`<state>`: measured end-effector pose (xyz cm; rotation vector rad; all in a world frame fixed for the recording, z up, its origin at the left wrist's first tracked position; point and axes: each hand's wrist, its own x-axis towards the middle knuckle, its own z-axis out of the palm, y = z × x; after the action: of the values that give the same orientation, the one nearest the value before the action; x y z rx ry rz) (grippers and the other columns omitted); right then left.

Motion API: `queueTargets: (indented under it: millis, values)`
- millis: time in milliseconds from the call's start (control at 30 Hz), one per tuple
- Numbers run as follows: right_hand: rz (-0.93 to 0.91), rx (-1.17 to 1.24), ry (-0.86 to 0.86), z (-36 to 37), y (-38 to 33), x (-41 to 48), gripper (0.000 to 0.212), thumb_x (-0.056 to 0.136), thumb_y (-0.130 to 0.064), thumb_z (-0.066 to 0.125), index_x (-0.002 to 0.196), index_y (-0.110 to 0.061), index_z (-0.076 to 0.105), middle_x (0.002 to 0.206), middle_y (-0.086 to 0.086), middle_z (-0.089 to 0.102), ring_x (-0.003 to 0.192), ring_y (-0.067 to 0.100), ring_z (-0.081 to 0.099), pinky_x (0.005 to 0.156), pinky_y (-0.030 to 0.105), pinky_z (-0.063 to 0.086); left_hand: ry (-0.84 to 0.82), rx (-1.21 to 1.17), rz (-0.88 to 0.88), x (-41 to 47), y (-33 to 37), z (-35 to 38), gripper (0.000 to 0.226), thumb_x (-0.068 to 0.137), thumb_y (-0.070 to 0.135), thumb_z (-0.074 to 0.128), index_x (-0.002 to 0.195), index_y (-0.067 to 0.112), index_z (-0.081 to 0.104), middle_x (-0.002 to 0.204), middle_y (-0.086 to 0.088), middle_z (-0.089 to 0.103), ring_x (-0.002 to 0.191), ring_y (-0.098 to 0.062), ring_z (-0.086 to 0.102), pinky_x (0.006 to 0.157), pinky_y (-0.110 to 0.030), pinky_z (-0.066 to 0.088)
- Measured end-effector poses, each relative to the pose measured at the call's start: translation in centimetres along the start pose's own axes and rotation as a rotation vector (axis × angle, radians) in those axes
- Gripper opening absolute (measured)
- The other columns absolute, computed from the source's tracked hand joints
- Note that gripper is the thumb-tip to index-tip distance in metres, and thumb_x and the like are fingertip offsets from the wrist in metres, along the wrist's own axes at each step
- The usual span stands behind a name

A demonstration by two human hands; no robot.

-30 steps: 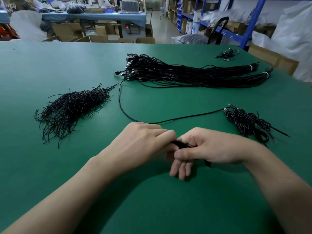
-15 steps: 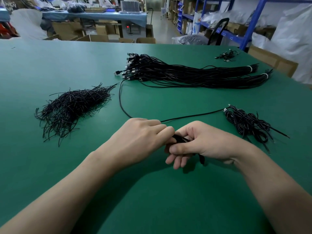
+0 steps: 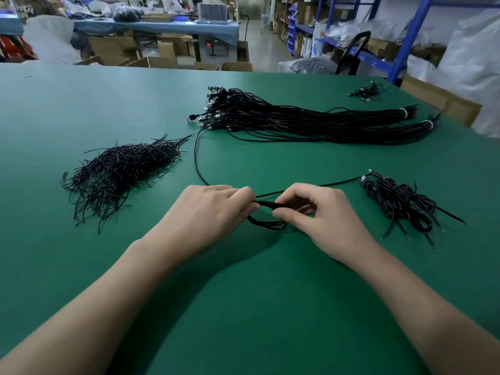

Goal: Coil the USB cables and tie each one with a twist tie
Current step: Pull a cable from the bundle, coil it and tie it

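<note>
Black cable coil over green table; left hand and right hand each hold it in a curled grip.

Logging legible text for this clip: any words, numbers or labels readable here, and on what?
Red digits on the machine display under the far table: too small to read.
Pale lettering on a dark surface, top left: blurred, unreadable.
No print visible on the USB cables or twist ties.
</note>
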<state>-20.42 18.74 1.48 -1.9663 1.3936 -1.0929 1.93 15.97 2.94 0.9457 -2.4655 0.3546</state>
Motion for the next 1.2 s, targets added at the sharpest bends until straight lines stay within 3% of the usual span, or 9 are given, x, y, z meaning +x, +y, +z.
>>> queueTargets:
  millis: [233,333,500,600,667,833,933,1033,1200]
  values:
    - [-0.05,-0.097,-0.122,0.3,0.5,-0.1,0.006,0.095,-0.03,0.068,0.093,-0.031,0.073,0.088,-0.016,0.073,0.086,0.002,0.066,0.075,0.023,0.05,-0.004,-0.249,-0.113,-0.6,0.2,0.7,0.043,0.102,0.043,0.039,0.096,0.012,0.068,0.074,0.002,0.065,0.066,-0.026,0.061,0.055,-0.037,0.047]
    - [-0.094,-0.232,-0.107,0.0,0.9,0.0,0.009,0.096,-0.031,0.066,0.096,-0.026,0.074,0.089,-0.01,0.07,0.09,0.008,0.061,0.08,0.034,0.048,-0.064,-0.311,-0.154,-0.6,0.4,1.2,0.028,0.103,0.037,0.049,0.096,0.017,0.067,0.069,0.008,0.06,0.062,-0.022,0.053,0.059,-0.037,0.046]
    - [-0.273,-0.43,-0.044,-0.7,0.3,-0.2,0.02,0.096,-0.03,0.062,0.1,-0.016,0.075,0.089,-0.004,0.071,0.088,0.019,0.063,0.076,0.043,0.053,-0.315,-0.814,-0.301,-0.4,0.4,1.3,0.024,0.104,0.036,0.05,0.087,0.03,0.066,0.06,0.007,0.06,0.051,-0.005,0.047,0.054,-0.017,0.037]
    - [-0.33,-0.498,-0.038,-0.8,-0.3,-0.3,0.021,0.095,-0.031,0.062,0.098,-0.015,0.076,0.087,-0.003,0.071,0.085,0.021,0.064,0.071,0.043,0.054,-0.433,-0.983,-0.352,-0.4,0.2,1.0,0.031,0.105,0.044,0.048,0.091,0.027,0.07,0.06,0.008,0.051,0.055,-0.008,0.044,0.055,-0.019,0.035]
    - [-0.343,-0.509,-0.041,-0.7,-0.5,-0.3,0.019,0.095,-0.029,0.064,0.098,-0.015,0.076,0.086,-0.003,0.071,0.085,0.022,0.064,0.07,0.044,0.054,-0.441,-0.992,-0.356,-0.2,0.1,0.7,0.036,0.102,0.048,0.046,0.088,0.026,0.069,0.065,0.01,0.042,0.06,-0.009,0.039,0.057,-0.021,0.032]
    - [-0.356,-0.552,-0.074,-1.0,-0.5,-0.2,0.019,0.096,-0.032,0.064,0.098,-0.016,0.074,0.089,-0.006,0.07,0.089,0.02,0.061,0.069,0.044,0.054,-0.447,-0.96,-0.33,-0.1,0.4,0.3,0.037,0.101,0.042,0.038,0.084,0.017,0.059,0.091,0.005,0.046,0.083,-0.003,0.046,0.079,-0.014,0.034]
    - [-0.355,-0.563,-0.092,-1.2,-0.5,-0.1,0.02,0.095,-0.033,0.064,0.099,-0.016,0.075,0.092,-0.003,0.067,0.089,0.021,0.061,0.068,0.044,0.054,-0.466,-0.939,-0.34,0.0,0.3,0.2,0.039,0.104,0.038,0.036,0.082,0.011,0.054,0.088,0.006,0.044,0.079,-0.003,0.044,0.078,-0.015,0.035]
    - [-0.35,-0.581,-0.097,-1.1,-0.7,-0.1,0.024,0.098,-0.037,0.059,0.101,-0.018,0.073,0.093,-0.002,0.065,0.083,0.023,0.063,0.067,0.044,0.053,-0.483,-0.921,-0.359,0.1,0.2,0.3,0.047,0.1,0.047,0.034,0.082,0.007,0.052,0.086,0.008,0.043,0.078,-0.005,0.043,0.077,-0.019,0.036]
    - [-0.356,-0.565,-0.078,-1.1,-1.0,0.0,0.021,0.098,-0.034,0.061,0.099,-0.016,0.072,0.089,0.003,0.058,0.067,0.025,0.056,0.063,0.042,0.051,-0.511,-0.985,-0.429,0.0,0.4,-0.1,0.049,0.098,0.058,0.032,0.075,0.02,0.052,0.076,0.011,0.054,0.069,-0.011,0.04,0.067,-0.026,0.036]
